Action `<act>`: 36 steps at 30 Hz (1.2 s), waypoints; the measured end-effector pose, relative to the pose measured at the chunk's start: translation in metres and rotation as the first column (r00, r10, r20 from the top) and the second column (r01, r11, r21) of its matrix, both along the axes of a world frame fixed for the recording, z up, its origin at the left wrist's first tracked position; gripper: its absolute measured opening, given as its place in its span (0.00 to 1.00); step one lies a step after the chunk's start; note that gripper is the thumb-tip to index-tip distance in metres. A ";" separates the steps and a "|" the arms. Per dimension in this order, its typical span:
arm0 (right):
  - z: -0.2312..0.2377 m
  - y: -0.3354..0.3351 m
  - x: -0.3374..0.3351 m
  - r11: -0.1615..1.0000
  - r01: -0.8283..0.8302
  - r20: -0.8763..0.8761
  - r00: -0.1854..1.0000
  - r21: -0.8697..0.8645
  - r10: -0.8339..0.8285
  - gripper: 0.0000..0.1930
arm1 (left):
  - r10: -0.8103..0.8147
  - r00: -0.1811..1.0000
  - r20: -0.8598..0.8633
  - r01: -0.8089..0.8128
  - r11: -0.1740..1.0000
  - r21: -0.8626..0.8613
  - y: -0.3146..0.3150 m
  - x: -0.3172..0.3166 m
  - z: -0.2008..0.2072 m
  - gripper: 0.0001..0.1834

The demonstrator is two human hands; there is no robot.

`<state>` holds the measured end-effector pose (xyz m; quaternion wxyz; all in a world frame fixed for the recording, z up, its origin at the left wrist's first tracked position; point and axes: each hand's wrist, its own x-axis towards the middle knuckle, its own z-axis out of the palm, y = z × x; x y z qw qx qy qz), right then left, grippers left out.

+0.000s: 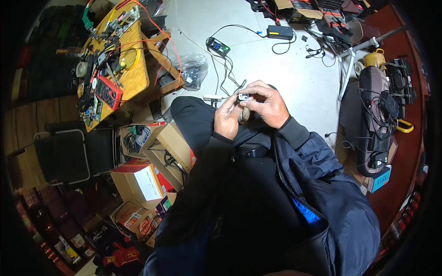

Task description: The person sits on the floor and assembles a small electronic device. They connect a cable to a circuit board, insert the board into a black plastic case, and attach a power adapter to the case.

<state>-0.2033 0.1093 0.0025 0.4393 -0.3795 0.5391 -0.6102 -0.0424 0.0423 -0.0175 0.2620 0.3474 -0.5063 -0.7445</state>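
My left hand (pixel 226 121) and my right hand (pixel 270 107) meet above my lap, near the middle of the view. Between their fingertips is a small black block with a whitish face (pixel 243 97); its exact kind is too small to make out. The fingers of both hands are closed around its edges. Below them, a black box-like thing (pixel 252 150) rests against my lap. A white power strip (pixel 212 98) lies on the floor just left of my hands, with dark cables running from it.
A wooden workbench (pixel 138 69) at the left carries tools and a red multimeter (pixel 109 93). A black power adapter (pixel 280 32) and a device with a lit screen (pixel 218 47) lie on the pale floor. Open cardboard boxes (pixel 131 184) stand lower left; a dark hoverboard-like thing (pixel 374 115) at right.
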 end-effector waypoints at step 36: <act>-0.002 0.000 0.000 0.998 -0.056 -0.023 0.998 -0.004 0.056 0.14 | 0.007 1.000 0.029 -0.007 1.000 -0.007 -0.001 0.002 0.007 0.17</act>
